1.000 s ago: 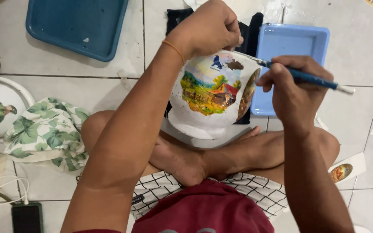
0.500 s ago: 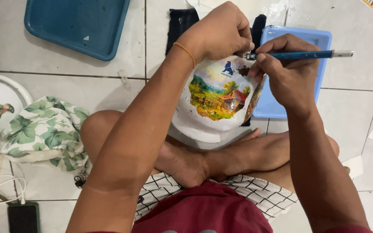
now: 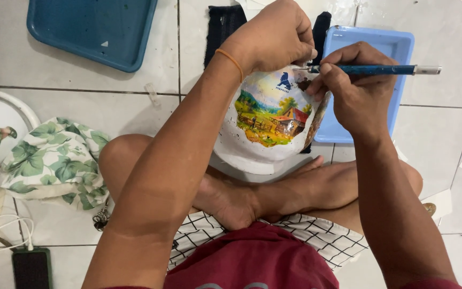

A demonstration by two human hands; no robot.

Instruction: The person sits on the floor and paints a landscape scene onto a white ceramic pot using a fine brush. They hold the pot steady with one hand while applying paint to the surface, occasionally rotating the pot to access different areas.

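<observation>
The left hand (image 3: 274, 37) grips the top of the white painted pot (image 3: 266, 123), held over the crossed legs; the right hand (image 3: 356, 88) pinches a blue-handled brush (image 3: 375, 69) at its upper scene, where short, light, braced strokes would suit

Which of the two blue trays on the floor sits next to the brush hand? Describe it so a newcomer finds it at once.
Start from the white painted pot over the crossed legs. Just beyond it, under the right hand holding the paintbrush, lies the light blue tray. It is paler and smaller than the dark blue tray at the upper left.
</observation>
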